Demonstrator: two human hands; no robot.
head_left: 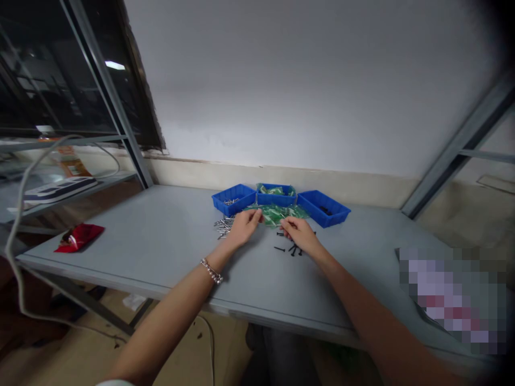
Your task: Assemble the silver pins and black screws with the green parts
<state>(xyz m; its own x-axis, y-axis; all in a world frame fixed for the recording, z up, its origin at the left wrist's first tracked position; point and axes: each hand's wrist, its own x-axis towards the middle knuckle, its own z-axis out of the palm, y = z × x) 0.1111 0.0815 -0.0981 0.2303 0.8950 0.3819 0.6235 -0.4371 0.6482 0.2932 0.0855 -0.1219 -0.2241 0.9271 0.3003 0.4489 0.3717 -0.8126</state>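
Note:
Green-and-clear plastic bags (272,214) lie in a small pile on the table, in front of the blue bins. My left hand (244,226) is closed in a pinch at the left edge of a green plastic bag. At the lower right edge of the bags, the fingers of my right hand (298,231) are pinched together too. Silver screws (222,227) lie heaped beside my left hand. Several black screws (294,249) are scattered below my right hand, partly covered by it.
Three blue bins stand along the wall: the left bin (219,205) with silver pieces, the middle bin (277,200) with green packets, the right bin (336,219) with dark pieces. A red wrapper (86,235) lies far left. A blurred-out flat item (450,300) sits right.

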